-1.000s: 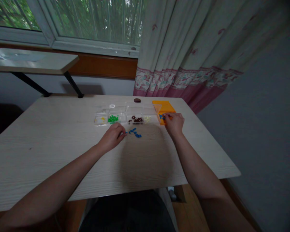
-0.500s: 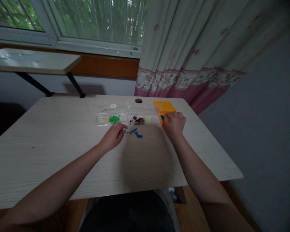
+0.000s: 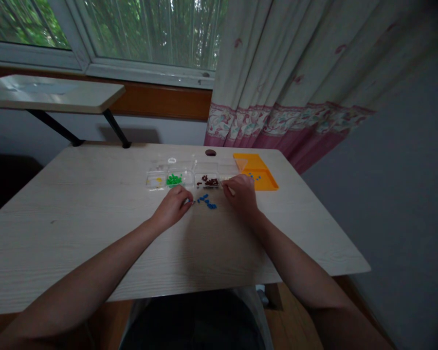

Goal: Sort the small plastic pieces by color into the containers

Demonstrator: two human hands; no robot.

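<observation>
Two bare hands work over a pale wooden worktop [image 3: 142, 253]. Loose blue pieces [image 3: 211, 206] lie in a small scatter about midway between its left and right edges, nearer the far edge than the near one. The left hand [image 3: 174, 206] is at the scatter's left end, thumb and forefinger almost meeting; whether they pinch a piece is too small to tell. The right hand [image 3: 241, 193] hangs just right of the scatter, fingers curled, and its grip cannot be made out either.

Toward the far right corner sits an orange box [image 3: 268, 186] with a few blue bits [image 3: 259, 178] inside. The right hand covers its near left corner, so a careless wrist could nudge the box or spill them. Left of it, along the far side, stands a see-through tray [image 3: 187, 179] holding yellow, green [image 3: 174, 180] and dark brown pieces [image 3: 211, 182]. Its near rim is close to both hands; a knuckle catching it could jolt the colours together. The blue pieces are tiny and in shadow, so a fumbled pinch could scatter them.

Beyond, a dark round hole [image 3: 210, 152] near the far edge could swallow a stray piece. A raised shelf [image 3: 58, 92] and a curtain [image 3: 277, 121] stand out of the way.
</observation>
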